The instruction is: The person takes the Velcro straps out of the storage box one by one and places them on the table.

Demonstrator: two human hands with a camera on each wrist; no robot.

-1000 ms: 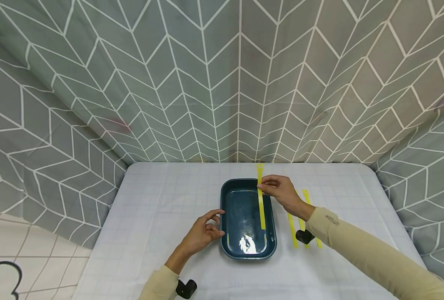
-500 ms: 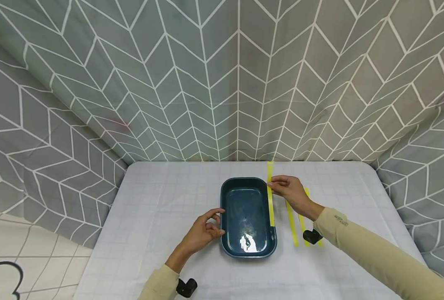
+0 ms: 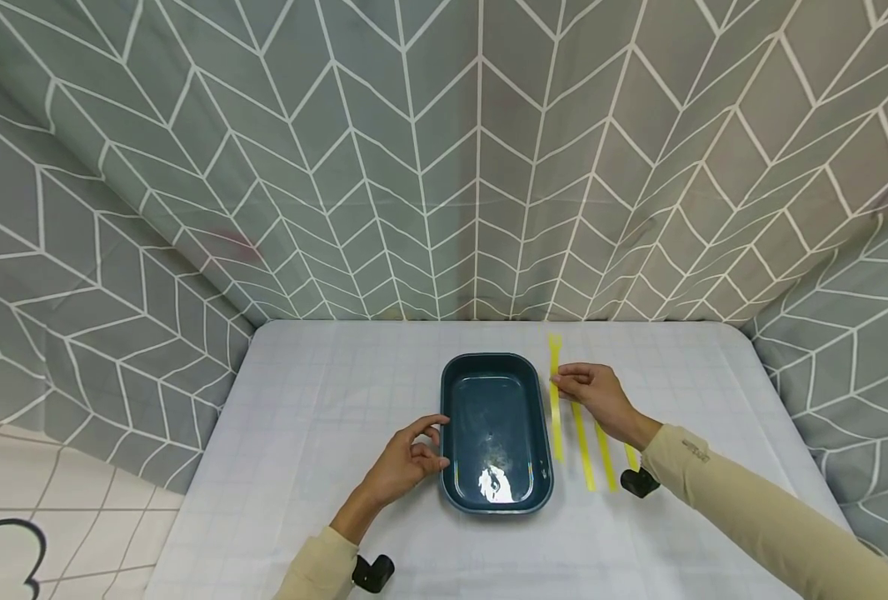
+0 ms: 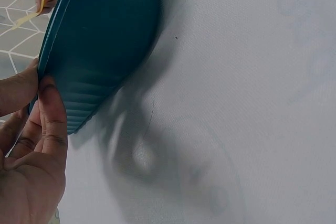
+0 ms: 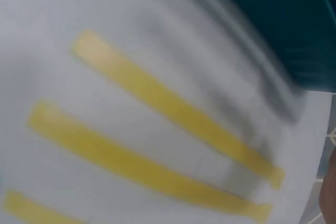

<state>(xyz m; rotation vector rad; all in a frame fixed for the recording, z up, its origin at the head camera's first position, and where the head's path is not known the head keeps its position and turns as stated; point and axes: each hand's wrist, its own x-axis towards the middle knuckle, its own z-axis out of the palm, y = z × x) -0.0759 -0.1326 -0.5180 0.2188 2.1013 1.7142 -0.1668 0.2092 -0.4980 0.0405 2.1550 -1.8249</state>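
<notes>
My left hand [image 3: 402,462] holds the left rim of a dark teal rectangular tray [image 3: 453,392]. In the left wrist view its fingertips and thumb meet at the tray's lip, above a ribbed side wall [image 4: 84,95]. Right of the tray, my right hand [image 3: 597,398] pinches a long flat yellow strip [image 3: 556,433] with a wider far end. The held strip hangs alongside the tray's right edge. Beneath and beside that hand, several similar yellow strips [image 5: 142,90] lie roughly parallel on the white cloth.
A table with white cloth [image 3: 324,375] carries everything. Grey chevron curtains [image 3: 444,167] stand behind and at both sides. Pale floor tiles [image 3: 77,500] show at the lower left. Black wrist cameras [image 3: 372,575] sit on both forearms.
My right hand has moved the yellow strip rightward, from over the tray's inside to beyond its right rim, and slightly nearer to me. The left hand and tray stay put.
</notes>
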